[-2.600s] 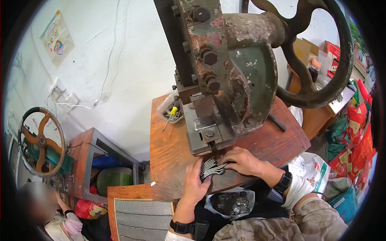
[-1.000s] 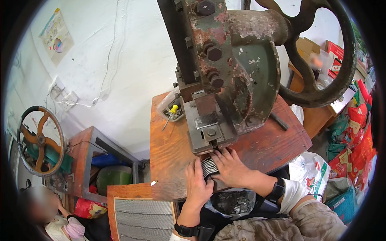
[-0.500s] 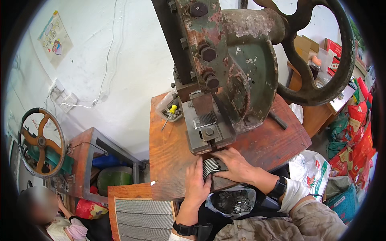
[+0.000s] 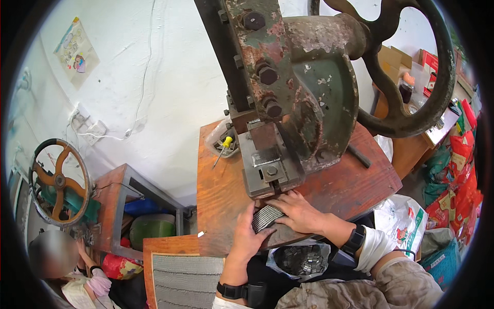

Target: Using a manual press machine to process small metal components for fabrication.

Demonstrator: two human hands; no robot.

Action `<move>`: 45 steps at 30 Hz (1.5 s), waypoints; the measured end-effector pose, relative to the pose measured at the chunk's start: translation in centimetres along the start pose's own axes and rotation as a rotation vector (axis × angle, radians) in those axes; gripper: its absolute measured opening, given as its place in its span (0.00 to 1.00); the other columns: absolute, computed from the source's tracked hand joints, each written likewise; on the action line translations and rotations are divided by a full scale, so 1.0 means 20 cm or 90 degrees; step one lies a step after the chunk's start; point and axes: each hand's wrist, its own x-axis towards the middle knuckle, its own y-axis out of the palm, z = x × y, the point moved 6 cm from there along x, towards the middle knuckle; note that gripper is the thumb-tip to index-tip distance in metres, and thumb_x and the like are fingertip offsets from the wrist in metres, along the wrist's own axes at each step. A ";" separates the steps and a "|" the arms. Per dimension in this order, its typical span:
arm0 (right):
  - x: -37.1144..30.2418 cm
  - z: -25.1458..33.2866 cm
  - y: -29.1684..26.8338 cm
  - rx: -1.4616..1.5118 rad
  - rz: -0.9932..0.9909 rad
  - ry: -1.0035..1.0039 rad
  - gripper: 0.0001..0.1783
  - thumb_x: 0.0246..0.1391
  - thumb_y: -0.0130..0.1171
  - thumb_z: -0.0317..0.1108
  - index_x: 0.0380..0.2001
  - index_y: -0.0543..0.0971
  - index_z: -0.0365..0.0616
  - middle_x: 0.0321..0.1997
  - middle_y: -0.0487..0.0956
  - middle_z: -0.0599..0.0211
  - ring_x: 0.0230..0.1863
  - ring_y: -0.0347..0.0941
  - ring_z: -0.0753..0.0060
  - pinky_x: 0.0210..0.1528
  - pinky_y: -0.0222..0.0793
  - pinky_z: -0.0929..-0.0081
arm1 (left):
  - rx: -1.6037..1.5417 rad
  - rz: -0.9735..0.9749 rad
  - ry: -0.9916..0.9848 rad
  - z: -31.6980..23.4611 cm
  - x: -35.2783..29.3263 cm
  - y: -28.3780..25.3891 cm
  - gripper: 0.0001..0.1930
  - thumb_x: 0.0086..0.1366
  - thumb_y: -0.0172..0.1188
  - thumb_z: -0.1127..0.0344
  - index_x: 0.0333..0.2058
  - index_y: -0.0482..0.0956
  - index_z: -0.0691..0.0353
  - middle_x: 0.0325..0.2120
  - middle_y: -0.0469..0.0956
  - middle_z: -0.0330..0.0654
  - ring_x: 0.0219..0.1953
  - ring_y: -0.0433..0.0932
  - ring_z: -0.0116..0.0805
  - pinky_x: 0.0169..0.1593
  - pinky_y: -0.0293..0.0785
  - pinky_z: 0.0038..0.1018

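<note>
- White wall behind, worn wooden table below, and a heavy green press towering on it at twelve to one o'clock from the hands.
- Here's the ridged grey stack, by the table's near edge, just short of the press base, right between the hands.
- Left hand at nine o'clock of it, fingers along the side, thumb spread near the lower edge; right hand at three, fingers holding the other side. Both touch; neither is nearer.
- Ridges slant roughly eight to two o'clock, though fingers cover the ends, so the long axis is hard to call.
- Yellow-handled screwdriver at eleven, bagged dark metal pieces at five, a co-worker beyond at eight.
</note>
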 end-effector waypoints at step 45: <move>-0.15 -0.06 -0.11 -0.009 -0.097 -0.072 0.21 0.43 0.61 0.38 0.43 0.75 0.46 0.48 0.72 0.63 0.52 0.63 0.57 0.57 0.56 0.62 | -0.303 0.037 -0.127 -0.30 0.73 -0.09 0.18 0.55 0.49 0.75 0.46 0.73 0.71 0.35 0.79 0.47 0.34 0.76 0.31 0.40 0.71 0.27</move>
